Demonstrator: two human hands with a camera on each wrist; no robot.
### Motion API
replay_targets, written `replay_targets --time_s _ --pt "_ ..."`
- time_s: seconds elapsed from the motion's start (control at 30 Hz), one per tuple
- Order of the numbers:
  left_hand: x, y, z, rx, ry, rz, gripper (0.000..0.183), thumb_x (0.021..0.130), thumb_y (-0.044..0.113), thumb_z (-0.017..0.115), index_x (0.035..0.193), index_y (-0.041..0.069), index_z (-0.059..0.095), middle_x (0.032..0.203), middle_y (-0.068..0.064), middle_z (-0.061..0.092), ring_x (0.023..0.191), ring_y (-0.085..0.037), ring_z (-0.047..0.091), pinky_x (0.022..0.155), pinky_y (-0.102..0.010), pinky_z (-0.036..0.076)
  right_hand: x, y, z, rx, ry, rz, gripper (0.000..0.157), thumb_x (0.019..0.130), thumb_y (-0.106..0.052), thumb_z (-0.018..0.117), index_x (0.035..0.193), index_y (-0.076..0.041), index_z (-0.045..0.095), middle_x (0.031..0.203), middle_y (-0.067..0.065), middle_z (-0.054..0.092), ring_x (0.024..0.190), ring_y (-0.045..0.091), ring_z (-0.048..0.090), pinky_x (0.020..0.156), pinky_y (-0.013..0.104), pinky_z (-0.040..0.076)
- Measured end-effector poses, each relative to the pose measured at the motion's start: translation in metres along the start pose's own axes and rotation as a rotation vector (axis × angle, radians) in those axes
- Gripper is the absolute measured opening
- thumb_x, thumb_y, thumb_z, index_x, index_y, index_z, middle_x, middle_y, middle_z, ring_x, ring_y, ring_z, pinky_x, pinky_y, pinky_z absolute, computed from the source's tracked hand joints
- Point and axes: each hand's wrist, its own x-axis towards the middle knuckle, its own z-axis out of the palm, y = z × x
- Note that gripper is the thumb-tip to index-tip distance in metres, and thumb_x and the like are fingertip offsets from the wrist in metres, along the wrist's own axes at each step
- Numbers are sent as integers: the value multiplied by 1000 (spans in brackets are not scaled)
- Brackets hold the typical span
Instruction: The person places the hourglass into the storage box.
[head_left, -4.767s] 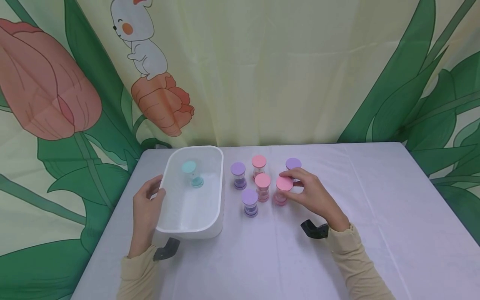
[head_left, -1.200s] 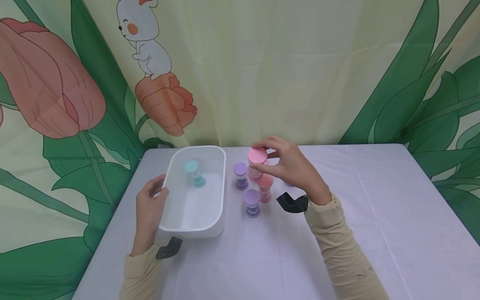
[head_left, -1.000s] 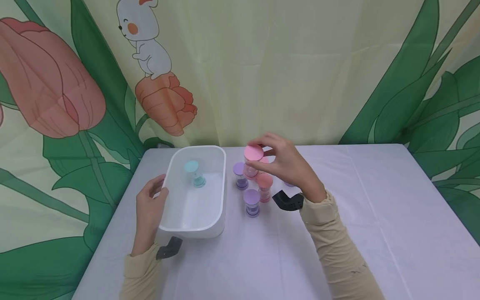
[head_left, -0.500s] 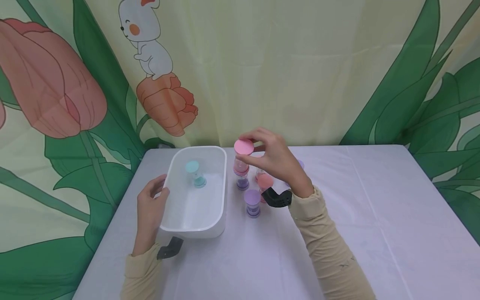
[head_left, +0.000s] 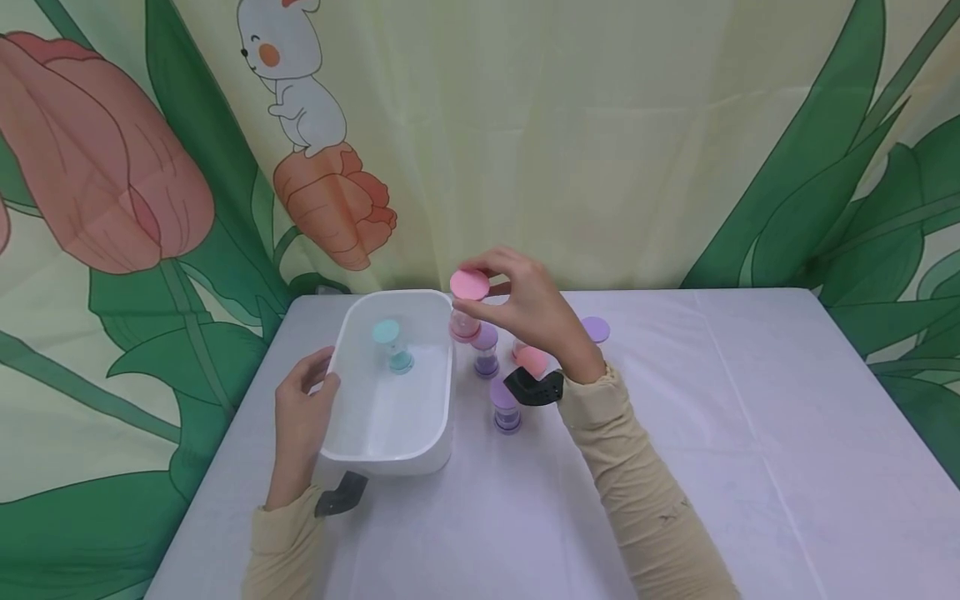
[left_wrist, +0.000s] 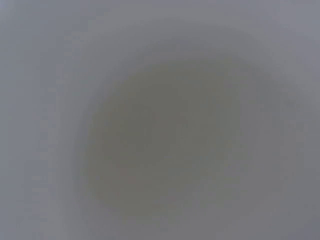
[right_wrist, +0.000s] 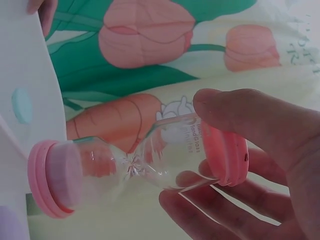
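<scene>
My right hand [head_left: 528, 304] pinches a pink-capped hourglass [head_left: 467, 307] by its upper end, thumb on one side and fingers on the other. It is off the table, just beyond the right rim of the white plastic tub [head_left: 386, 459]. Close up in the right wrist view, the hourglass [right_wrist: 132, 160] has clear bulbs and printed lettering. My left hand [head_left: 302, 417] grips the tub's left rim. Inside the tub stands a teal-capped hourglass [head_left: 393, 346]. The left wrist view is a grey blur.
Right of the tub stand purple hourglasses [head_left: 486, 350], [head_left: 506, 406], and a purple one [head_left: 596, 330] farther right. Pink-capped hourglasses [head_left: 532, 361] are partly hidden by the right wrist. A white cloth [head_left: 712, 458] covers the table; a printed curtain [head_left: 600, 150] hangs behind.
My right hand has taken the pink hourglass from the right side of the group, lifted it and carried it left over the others towards the tub. The left hand stays at the rim.
</scene>
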Motion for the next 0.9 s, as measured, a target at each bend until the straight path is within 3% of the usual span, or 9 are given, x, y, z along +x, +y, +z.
replay_targets --time_s 0.13,0.7,0.9 --pt "0 1 -1 -2 -4 8 43 98 20 49 141 20 55 136 -7 60 112 -28 64 90 -46 56 6 -2 4 26 10 5 37 80 -11 82 113 -2 70 108 6 66 99 16 62 84 33 59" --pt "0 -1 -1 -9 0 11 43 98 21 50 141 20 55 136 -8 60 112 -30 65 89 -48 57 22 5 28 90 41 56 39 78 -9 82 113 1 68 109 9 65 99 18 63 82 25 59" --pt "0 -2 -1 -9 3 34 43 98 20 50 141 18 55 137 -10 60 114 -31 64 90 -50 56 26 5 37 93 52 56 38 79 -9 82 113 1 69 109 10 65 99 20 63 83 29 59"
